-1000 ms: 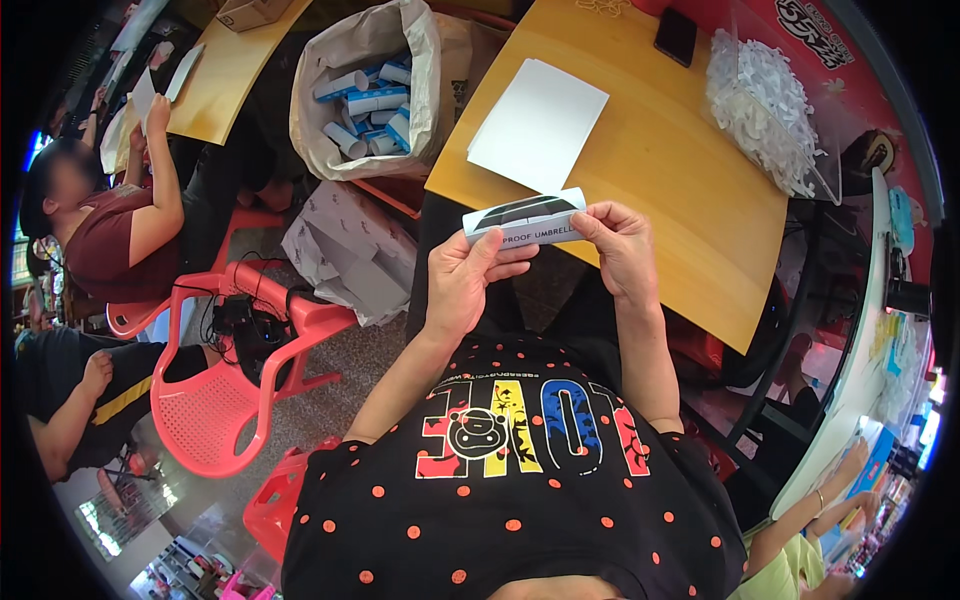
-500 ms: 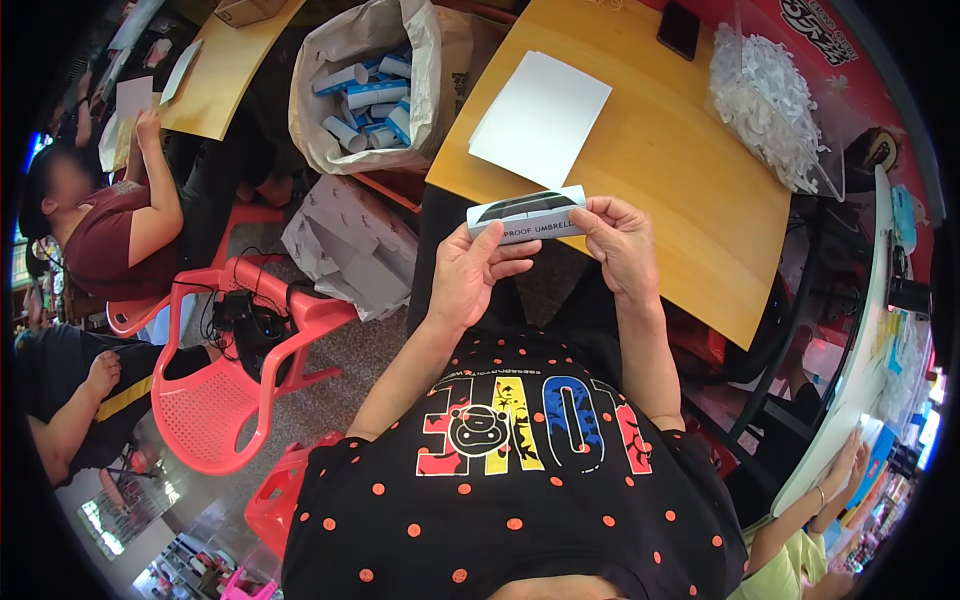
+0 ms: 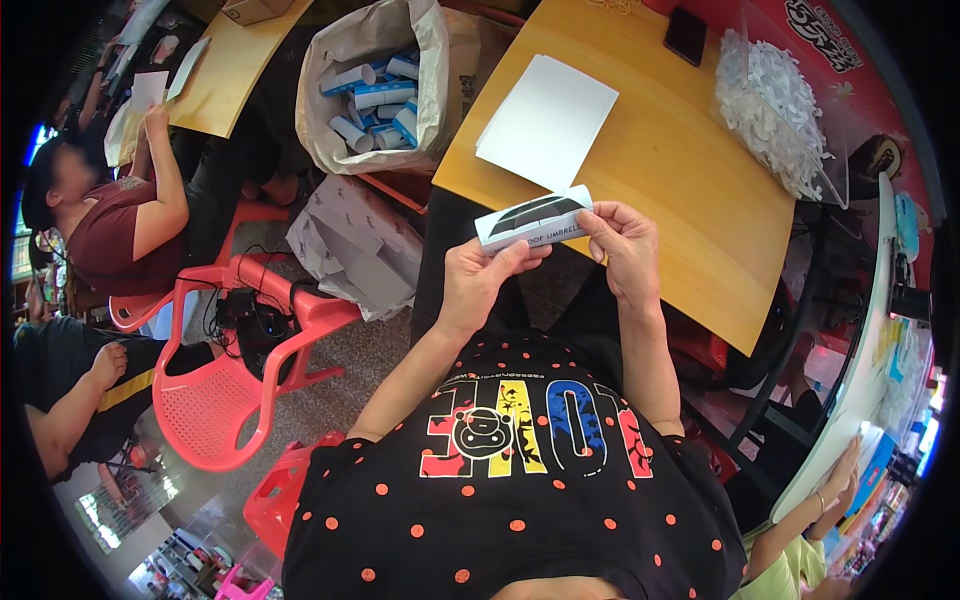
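Note:
A rolled tube of printed card (image 3: pixel 535 217), white with a dark umbrella picture, is held level in front of me, just off the near edge of the table. My left hand (image 3: pixel 480 280) grips its left end and underside, thumb on the front. At the other end, my right hand (image 3: pixel 622 240) pinches the tube between thumb and fingers. Beyond it, a stack of white sheets (image 3: pixel 547 120) lies on the wooden table (image 3: pixel 660 150).
A large bag (image 3: pixel 436 70) of blue-and-white tubes stands left of the table. A clear bin of white scraps (image 3: pixel 770 120) and a phone (image 3: pixel 685 36) sit at the far right. A red chair (image 3: pixel 215 410) and two people are on my left; another person's arms (image 3: pixel 830 490) show at lower right.
The tube has turned a little, showing more of the umbrella picture. My left hand has shifted slightly right and its fingers have curled under the tube; the right hand keeps hold.

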Demonstrator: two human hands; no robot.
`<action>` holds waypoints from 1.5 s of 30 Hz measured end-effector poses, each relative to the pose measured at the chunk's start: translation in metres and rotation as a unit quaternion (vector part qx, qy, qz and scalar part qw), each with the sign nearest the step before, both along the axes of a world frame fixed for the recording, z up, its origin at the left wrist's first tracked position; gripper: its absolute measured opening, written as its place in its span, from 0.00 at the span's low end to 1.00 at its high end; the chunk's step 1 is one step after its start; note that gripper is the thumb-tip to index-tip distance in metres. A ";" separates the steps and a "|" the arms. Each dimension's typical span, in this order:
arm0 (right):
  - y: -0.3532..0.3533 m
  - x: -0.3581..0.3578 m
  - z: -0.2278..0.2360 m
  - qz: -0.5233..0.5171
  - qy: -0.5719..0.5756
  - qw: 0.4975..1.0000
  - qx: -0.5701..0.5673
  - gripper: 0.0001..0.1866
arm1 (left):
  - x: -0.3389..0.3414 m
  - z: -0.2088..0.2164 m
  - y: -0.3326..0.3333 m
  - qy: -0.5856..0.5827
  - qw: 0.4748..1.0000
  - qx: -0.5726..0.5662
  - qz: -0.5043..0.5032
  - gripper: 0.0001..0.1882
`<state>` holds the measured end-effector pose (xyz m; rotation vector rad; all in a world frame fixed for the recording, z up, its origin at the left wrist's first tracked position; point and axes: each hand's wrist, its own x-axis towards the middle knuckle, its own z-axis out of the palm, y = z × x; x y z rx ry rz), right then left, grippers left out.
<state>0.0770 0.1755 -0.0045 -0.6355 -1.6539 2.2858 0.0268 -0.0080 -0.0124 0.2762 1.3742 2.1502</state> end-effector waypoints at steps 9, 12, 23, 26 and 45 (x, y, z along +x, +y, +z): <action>-0.007 -0.003 0.017 0.005 0.023 0.967 0.255 0.10 | -0.008 -0.001 -0.007 0.063 0.997 -0.033 0.043 0.13; -0.001 0.000 0.025 0.055 0.081 0.863 0.496 0.12 | -0.009 0.002 -0.011 0.146 0.985 -0.064 0.058 0.12; 0.011 -0.007 0.025 0.138 0.213 0.753 0.607 0.07 | -0.007 0.013 -0.010 0.286 0.947 -0.124 0.081 0.12; 0.013 -0.005 0.024 0.151 0.207 0.744 0.617 0.08 | -0.006 0.011 -0.010 0.288 0.945 -0.136 0.074 0.12; 0.003 -0.007 0.015 0.125 0.194 0.766 0.600 0.12 | -0.002 0.001 -0.010 0.399 0.886 -0.191 0.136 0.10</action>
